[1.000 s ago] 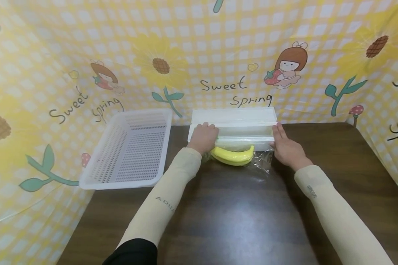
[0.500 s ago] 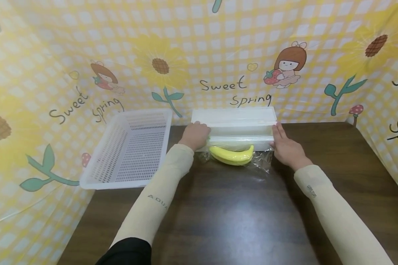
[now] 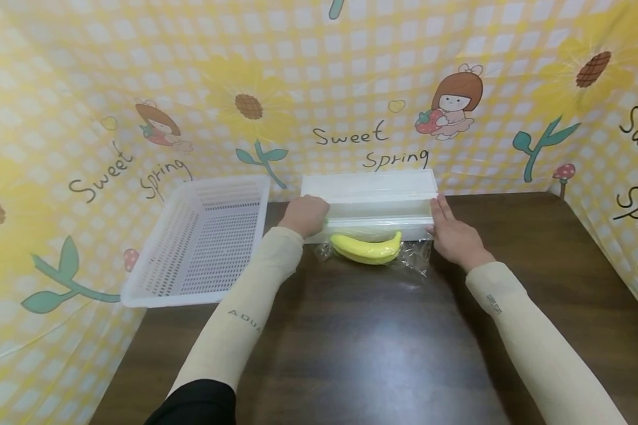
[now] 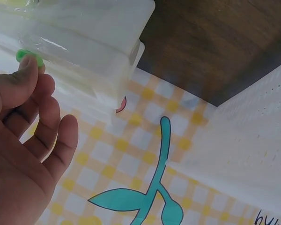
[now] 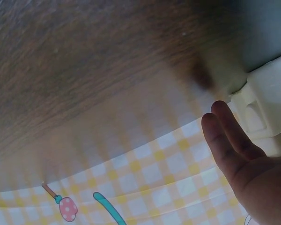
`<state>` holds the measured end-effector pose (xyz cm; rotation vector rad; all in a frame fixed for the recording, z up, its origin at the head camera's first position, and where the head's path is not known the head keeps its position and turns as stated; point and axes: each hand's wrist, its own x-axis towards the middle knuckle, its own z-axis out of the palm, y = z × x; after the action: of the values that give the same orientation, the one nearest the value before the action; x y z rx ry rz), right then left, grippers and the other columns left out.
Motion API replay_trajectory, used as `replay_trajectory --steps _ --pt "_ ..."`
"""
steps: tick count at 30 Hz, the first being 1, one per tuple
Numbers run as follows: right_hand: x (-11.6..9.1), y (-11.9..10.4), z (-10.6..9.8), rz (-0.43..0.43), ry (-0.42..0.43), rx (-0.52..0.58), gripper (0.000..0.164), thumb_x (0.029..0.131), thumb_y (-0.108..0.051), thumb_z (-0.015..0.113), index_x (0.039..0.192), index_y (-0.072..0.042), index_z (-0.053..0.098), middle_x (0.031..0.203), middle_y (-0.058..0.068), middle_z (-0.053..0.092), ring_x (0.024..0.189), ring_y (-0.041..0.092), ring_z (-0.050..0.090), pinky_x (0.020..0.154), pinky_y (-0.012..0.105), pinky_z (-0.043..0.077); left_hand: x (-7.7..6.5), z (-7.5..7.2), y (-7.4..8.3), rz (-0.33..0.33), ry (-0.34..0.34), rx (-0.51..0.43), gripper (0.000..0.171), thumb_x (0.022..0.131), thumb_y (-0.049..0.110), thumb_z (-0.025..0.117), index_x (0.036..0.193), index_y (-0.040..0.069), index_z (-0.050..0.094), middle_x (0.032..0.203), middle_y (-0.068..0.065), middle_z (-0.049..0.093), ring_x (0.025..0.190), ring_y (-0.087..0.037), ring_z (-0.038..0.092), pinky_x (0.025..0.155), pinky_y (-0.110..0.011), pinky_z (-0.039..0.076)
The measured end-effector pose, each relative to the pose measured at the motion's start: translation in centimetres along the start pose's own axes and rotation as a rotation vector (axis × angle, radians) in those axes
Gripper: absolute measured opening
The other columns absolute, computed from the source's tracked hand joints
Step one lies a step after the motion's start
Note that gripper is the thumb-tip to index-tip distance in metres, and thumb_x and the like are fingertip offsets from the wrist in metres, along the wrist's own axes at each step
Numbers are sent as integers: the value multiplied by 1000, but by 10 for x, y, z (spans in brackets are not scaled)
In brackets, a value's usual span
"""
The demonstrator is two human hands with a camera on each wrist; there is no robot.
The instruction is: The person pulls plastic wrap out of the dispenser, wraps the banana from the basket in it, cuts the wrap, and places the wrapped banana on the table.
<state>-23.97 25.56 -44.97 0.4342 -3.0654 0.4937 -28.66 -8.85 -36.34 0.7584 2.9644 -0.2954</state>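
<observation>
A white cling film dispenser box (image 3: 372, 180) stands at the back of the table, its lid raised. At its left end, my left hand (image 3: 305, 215) pinches a small green slide cutter (image 4: 22, 54) between thumb and finger, seen in the left wrist view. My right hand (image 3: 457, 241) rests against the box's right end with its fingers extended; the right wrist view shows straight fingers (image 5: 220, 140) beside that end. Just in front of the box lies a yellow banana (image 3: 365, 249), with crinkled clear film (image 3: 414, 257) about it.
To the left of the box is a white perforated plastic basket (image 3: 133, 292). The dark wooden table (image 3: 372, 342) extends in front. Behind, a yellow checked cloth (image 3: 340, 77) covers the walls close to the box and basket.
My left hand has slid left along the box's front edge to its left end. The right hand has stayed at the right end. The view has shifted slightly.
</observation>
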Motion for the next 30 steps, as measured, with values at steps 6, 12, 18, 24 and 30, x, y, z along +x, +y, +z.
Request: replay_trajectory --steps 6,12,18,24,30 --pt "2 -2 0 -6 2 -3 68 109 -25 36 159 2 -1 165 23 -3 95 46 65 70 55 52 -3 -2 -6 -1 -11 19 19 89 -5 54 87 10 66 87 -5 67 79 -25 64 72 -43 56" --pt "3 -2 0 -3 -5 -7 68 110 -26 36 159 1 -1 166 22 -5 95 45 65 70 55 52 -7 -1 -16 -16 -16 47 16 85 -5 58 84 9 66 79 -4 64 72 -22 60 68 -40 55" --pt "-1 -1 -2 4 -10 8 69 109 -24 39 159 3 0 165 23 -5 100 48 64 72 56 52 -8 0 -22 -10 -5 77 15 81 -5 59 81 9 65 76 -5 64 69 -24 61 64 -42 55" --pt "0 -2 -1 0 -8 8 68 109 -25 38 159 3 0 165 23 -4 99 48 64 73 56 52 -9 1 -24 -47 9 67 15 80 -4 58 80 8 66 75 -6 64 69 -25 62 63 -43 55" --pt "0 -1 -1 -1 -6 9 68 110 -26 36 159 2 0 165 23 -5 105 49 62 73 56 52 -11 -1 -22 -80 28 114 17 82 -6 57 79 5 69 72 -8 66 65 -24 63 59 -41 56"
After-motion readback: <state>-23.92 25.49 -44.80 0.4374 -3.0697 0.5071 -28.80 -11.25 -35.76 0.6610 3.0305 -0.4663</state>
